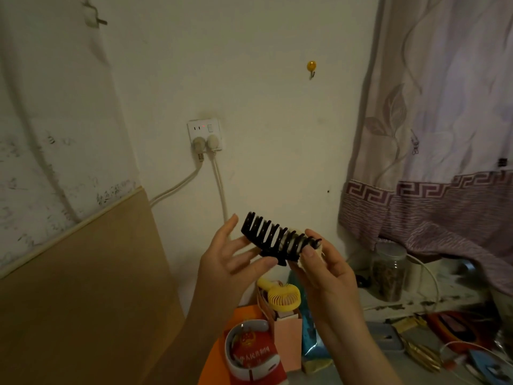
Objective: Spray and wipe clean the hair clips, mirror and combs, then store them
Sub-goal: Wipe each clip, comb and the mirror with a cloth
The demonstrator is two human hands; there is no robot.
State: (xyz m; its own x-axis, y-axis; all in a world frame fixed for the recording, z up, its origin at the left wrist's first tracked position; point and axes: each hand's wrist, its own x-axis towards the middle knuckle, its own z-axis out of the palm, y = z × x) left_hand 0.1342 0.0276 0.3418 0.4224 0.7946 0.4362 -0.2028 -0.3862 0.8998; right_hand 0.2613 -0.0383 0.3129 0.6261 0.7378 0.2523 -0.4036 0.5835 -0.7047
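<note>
A large black claw hair clip (273, 240) with long curved teeth is held up in front of the wall, about chest height. My right hand (324, 269) grips its right end together with a pale cloth (319, 250), thumb pressed over the clip's hinge. My left hand (230, 262) is beside the clip's left end with fingers straight and spread, fingertips touching the underside of the clip. No comb, mirror or spray bottle shows in this view.
Below the hands lie a yellow handheld fan (281, 297), a red booklet (255, 354) inside a white band, and a pink box (288, 340). A glass jar (388, 270) stands at right under a purple curtain (433, 162). A wall socket (205, 134) with two plugs is behind.
</note>
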